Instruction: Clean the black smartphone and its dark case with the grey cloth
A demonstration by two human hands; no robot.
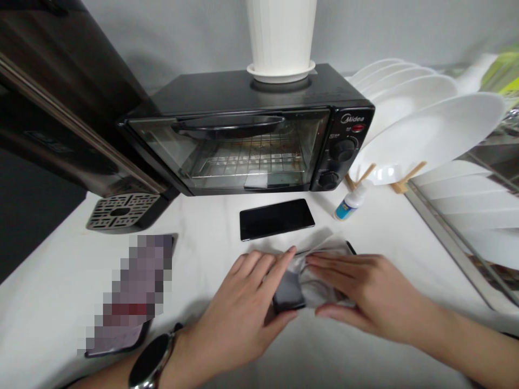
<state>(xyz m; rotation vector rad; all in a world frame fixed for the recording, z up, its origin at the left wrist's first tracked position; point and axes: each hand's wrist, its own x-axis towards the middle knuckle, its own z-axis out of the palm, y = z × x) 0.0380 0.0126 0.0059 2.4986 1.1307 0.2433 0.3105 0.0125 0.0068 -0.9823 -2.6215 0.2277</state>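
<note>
A dark phone (288, 292) lies on the white counter under a grey cloth (320, 270). My left hand (247, 308) grips the phone's left end, thumb below and fingers along its top edge. My right hand (357, 292) lies flat on the cloth, fingers pressed together, holding the cloth against the phone. A second black phone (276, 218) lies screen up just behind them. A small white bottle with a blue label (349, 203) stands to the right of that phone.
A black toaster oven (251, 140) stands at the back with a white pot (281, 38) on top. White plates (430, 129) fill a rack at the right. A blurred-out phone (130, 294) lies at the left, near a dark appliance's drip grille (120, 210).
</note>
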